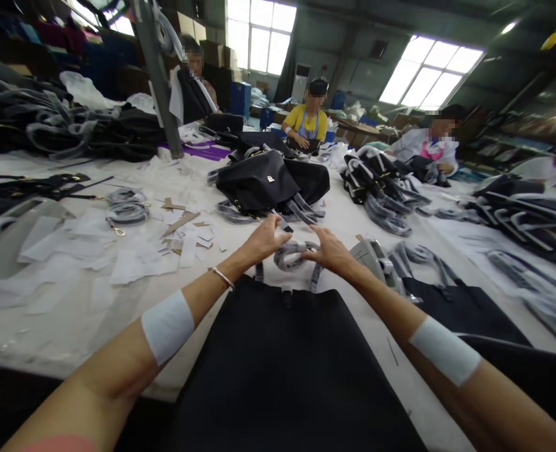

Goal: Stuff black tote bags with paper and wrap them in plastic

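A black tote bag (301, 364) lies flat in front of me, its top edge away from me and its plastic-wrapped handles up. Just beyond that edge is a coiled grey strap (285, 258) in clear wrapping. My left hand (265, 240) is left of the coil, with thumb and finger closed about a narrow dark-tipped strip (286, 227) that looks like a strap end. From the right, my right hand (331, 252) grips the coil's side between thumb and fingers. Its fingertips are partly hidden.
Black bags (254, 182) are piled ahead. Paper scraps (137, 260) and wrapped strap coils (128, 206) lie left on the white table (118, 333). A tape dispenser-like grey object (374, 257) and another bag (466, 307) are at right. Several co-workers sit across, including a person in yellow (322, 122).
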Demonstrator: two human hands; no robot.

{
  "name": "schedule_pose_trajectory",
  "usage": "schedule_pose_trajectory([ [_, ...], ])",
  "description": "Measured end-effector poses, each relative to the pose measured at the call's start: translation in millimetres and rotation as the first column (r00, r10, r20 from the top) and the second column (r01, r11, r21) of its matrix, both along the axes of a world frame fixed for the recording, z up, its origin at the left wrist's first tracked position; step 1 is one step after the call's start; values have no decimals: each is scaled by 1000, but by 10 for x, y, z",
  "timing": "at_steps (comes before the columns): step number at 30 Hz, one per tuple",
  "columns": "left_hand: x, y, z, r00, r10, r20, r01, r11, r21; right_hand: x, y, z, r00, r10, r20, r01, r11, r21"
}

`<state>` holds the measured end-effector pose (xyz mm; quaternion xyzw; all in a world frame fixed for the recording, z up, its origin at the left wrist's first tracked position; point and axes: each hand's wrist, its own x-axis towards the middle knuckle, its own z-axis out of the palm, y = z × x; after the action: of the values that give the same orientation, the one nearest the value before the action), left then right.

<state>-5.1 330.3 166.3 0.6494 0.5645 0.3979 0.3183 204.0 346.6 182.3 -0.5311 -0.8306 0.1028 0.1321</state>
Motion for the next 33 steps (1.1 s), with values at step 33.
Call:
schedule_pose_trajectory([
  [33,-669,-1150,-563,910,294,293,-128,870,-476,801,-1048,-931,405,-715,-570,29,633,-773],
])
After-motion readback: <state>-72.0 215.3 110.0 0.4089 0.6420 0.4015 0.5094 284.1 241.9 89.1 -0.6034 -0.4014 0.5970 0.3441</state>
